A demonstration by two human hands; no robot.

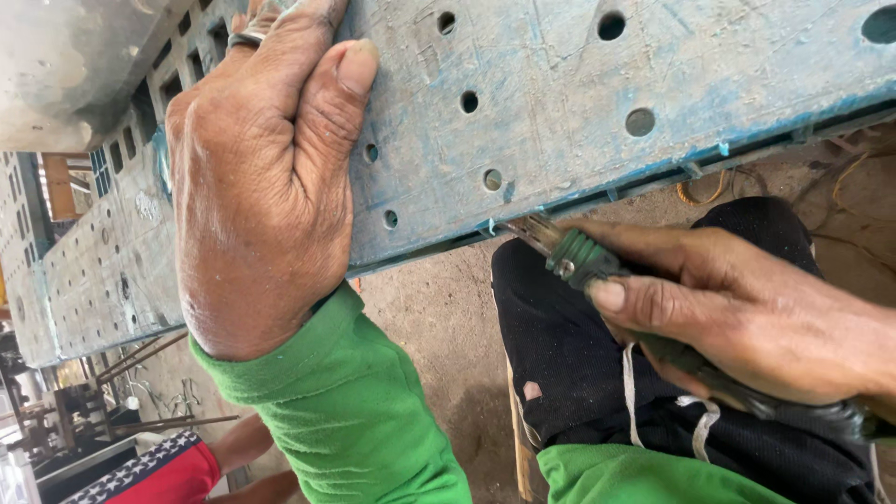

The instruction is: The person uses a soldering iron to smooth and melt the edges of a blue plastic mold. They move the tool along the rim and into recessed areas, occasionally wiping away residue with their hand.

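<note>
Two hands (261, 177); one knife (579, 259); one panel (560, 121)

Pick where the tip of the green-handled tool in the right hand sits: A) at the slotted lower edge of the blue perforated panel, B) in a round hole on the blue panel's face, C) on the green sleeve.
A: the green-handled tool, held in the right hand, has its metal tip at the slotted lower edge of the blue perforated panel, clear of the round holes.

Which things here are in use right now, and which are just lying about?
In use: left hand pressed on the blue perforated panel; right hand holding a green-handled knife at its lower edge.
Lying about: orange cord on the ground; metal rods.
</note>
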